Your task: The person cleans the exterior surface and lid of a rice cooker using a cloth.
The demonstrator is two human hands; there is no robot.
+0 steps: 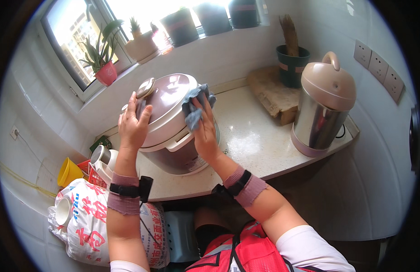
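A large rice cooker (pixel 176 153) with a shiny brownish lid and a cream rim stands on the pale countertop (pixel 240 136). My left hand (pixel 133 122) rests with spread fingers against the lid's left side, just below the lid's knob or handle (pixel 145 88). On the right side of the rim, my right hand (pixel 204 125) presses a crumpled blue-grey cloth (pixel 196 105) against the cooker. The cooker's front latch handle (pixel 180 141) shows between my two hands. The cooker's lid is closed.
A steel electric airpot (pixel 320 122) stands at the right, near a worn cardboard piece (pixel 274 95) and a dark green pot (pixel 292 68). Potted plants line the windowsill, among them a red pot (pixel 107 73). Left are a yellow cup (pixel 70 172), a white appliance (pixel 103 159) and printed sacks (pixel 89 224).
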